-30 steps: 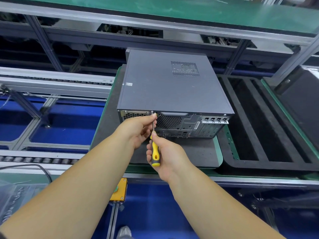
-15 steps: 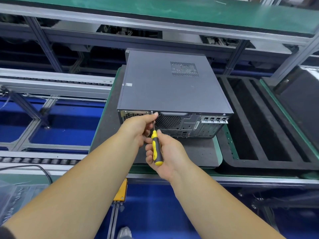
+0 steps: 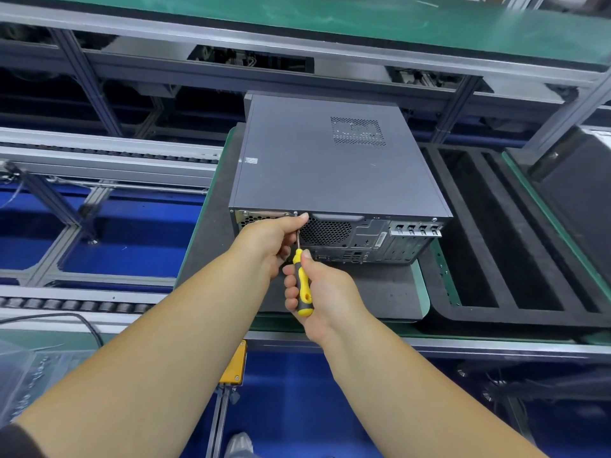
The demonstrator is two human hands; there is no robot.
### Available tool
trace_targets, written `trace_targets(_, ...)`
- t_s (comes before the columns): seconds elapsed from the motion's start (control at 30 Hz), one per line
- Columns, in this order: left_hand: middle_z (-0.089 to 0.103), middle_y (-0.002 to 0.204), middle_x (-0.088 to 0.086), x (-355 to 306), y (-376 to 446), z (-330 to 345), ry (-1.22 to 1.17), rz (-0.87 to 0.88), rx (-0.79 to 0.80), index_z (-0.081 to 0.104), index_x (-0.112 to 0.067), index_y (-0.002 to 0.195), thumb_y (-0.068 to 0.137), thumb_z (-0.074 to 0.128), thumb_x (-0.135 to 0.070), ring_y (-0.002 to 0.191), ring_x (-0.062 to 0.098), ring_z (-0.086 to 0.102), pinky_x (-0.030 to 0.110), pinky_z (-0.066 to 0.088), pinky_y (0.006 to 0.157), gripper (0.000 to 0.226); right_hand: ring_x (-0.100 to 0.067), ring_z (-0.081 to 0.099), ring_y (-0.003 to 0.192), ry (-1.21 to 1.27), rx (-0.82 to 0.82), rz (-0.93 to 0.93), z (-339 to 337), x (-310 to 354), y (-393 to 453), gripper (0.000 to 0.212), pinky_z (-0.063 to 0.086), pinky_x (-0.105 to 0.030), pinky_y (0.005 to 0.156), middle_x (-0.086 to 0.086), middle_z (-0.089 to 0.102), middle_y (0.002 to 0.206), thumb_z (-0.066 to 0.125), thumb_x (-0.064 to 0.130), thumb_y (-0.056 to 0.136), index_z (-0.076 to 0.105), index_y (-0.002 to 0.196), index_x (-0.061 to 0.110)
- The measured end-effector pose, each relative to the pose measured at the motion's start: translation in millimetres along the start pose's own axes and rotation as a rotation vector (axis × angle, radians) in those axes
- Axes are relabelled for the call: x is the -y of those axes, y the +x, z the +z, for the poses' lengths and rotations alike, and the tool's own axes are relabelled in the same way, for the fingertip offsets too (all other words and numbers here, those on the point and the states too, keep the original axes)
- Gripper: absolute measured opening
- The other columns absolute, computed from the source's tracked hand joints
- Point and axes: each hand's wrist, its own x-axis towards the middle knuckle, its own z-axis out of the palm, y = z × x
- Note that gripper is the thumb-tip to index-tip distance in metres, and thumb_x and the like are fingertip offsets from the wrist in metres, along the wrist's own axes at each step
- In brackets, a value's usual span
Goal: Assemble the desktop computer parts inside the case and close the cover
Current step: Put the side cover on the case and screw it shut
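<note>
The closed desktop computer case [image 3: 334, 166] lies at frame centre on a grey pad [image 3: 380, 292]. Below it, the right hand [image 3: 322, 294] grips the yellow-and-black screwdriver [image 3: 303, 287], and the left hand [image 3: 269, 241] pinches its shaft near the rear-panel screw [image 3: 295, 213].

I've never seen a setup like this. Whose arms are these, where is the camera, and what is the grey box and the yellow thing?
There is no machine here: these are a person's own bare arms. The single picture comes from a camera worn on the person's head, looking forward and down, so the arms reach in from the bottom edge.

The grey box is a desktop computer case lying on a dark mat on a green-edged workbench, its cover on top and its back panel with vents and sockets facing the person. To its right sits a black foam tray with long slots.

The right hand grips a yellow and black screwdriver. The left hand pinches its metal shaft, steadying the tip at a screw on the case's upper back edge.
</note>
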Motion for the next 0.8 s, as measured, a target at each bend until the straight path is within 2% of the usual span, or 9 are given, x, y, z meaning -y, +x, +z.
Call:
trace_targets(0.13,0.054,0.047,-0.007,-1,-3,1,0.000,0.006,0.000,0.064,-0.018,0.070,0.069,0.086,-0.029,0.040,0.005,0.047,0.024,0.044,0.056,0.025,-0.009,0.051,0.045,0.022,0.022,0.037,-1,3,-1,0.043,0.045,-0.020,0.042,-0.003,0.059,0.056,0.052,0.037,0.102,0.070,0.083,0.002)
trace_targets(0.27,0.064,0.061,-0.004,1,-11,2,0.057,0.038,0.009,0.068,-0.012,0.084,0.075,0.082,-0.033,0.066,0.014,0.061,0.030,0.052,0.067,0.027,-0.013,0.058,0.048,0.009,0.063,0.047,-6,5,-2,0.040,0.052,-0.024,0.047,-0.005,0.063,0.059,0.055,0.037,0.101,0.070,0.088,0.002)
trace_targets(0.33,0.067,0.064,-0.003,3,-19,4,0.080,0.054,0.016,0.068,-0.013,0.082,0.082,0.077,-0.034,0.066,0.013,0.064,0.028,0.053,0.060,0.023,-0.016,0.064,0.055,-0.063,0.073,0.023,-10,5,-4,0.039,0.057,-0.028,0.057,-0.006,0.068,0.064,0.055,0.040,0.100,0.071,0.091,0.005)
trace_targets(0.43,0.067,0.059,-0.006,5,-31,6,0.126,0.113,-0.013,0.071,-0.015,0.077,0.090,0.067,-0.037,0.054,0.007,0.064,0.021,0.047,0.043,0.025,-0.018,0.066,0.075,-0.204,0.046,-0.032,-14,3,-5,0.037,0.055,-0.034,0.075,-0.005,0.071,0.079,0.058,0.047,0.096,0.074,0.097,0.013)
trace_targets(0.53,0.067,0.059,-0.007,7,-43,8,0.216,0.170,-0.079,0.073,-0.017,0.078,0.093,0.062,-0.038,0.050,0.007,0.063,0.022,0.049,0.044,0.028,-0.021,0.059,0.093,-0.303,0.039,-0.049,-21,4,-10,0.034,0.049,-0.041,0.091,-0.004,0.068,0.088,0.058,0.049,0.096,0.071,0.101,0.018)
trace_targets(0.6,0.069,0.064,-0.003,10,-51,6,0.223,0.229,-0.098,0.074,-0.017,0.080,0.091,0.064,-0.037,0.051,0.010,0.064,0.023,0.051,0.046,0.025,-0.021,0.056,0.089,-0.350,0.074,-0.081,-27,5,-13,0.033,0.047,-0.040,0.087,-0.003,0.066,0.088,0.054,0.047,0.098,0.070,0.102,0.019)
trace_targets(0.73,0.068,0.068,0.003,22,-73,-1,0.218,0.409,-0.013,0.074,-0.015,0.088,0.087,0.070,-0.031,0.060,0.015,0.063,0.024,0.051,0.055,0.016,-0.016,0.054,0.075,-0.374,0.176,-0.222,-43,3,-13,0.028,0.044,-0.033,0.069,0.002,0.066,0.077,0.053,0.042,0.100,0.070,0.098,0.021)
trace_targets(0.8,0.068,0.067,0.001,28,-83,-5,0.238,0.472,-0.060,0.075,-0.018,0.087,0.087,0.070,-0.031,0.060,0.013,0.064,0.023,0.053,0.058,0.013,-0.015,0.056,0.074,-0.430,0.245,-0.272,-47,1,-12,0.028,0.047,-0.030,0.063,0.002,0.067,0.080,0.054,0.041,0.100,0.072,0.096,0.021)
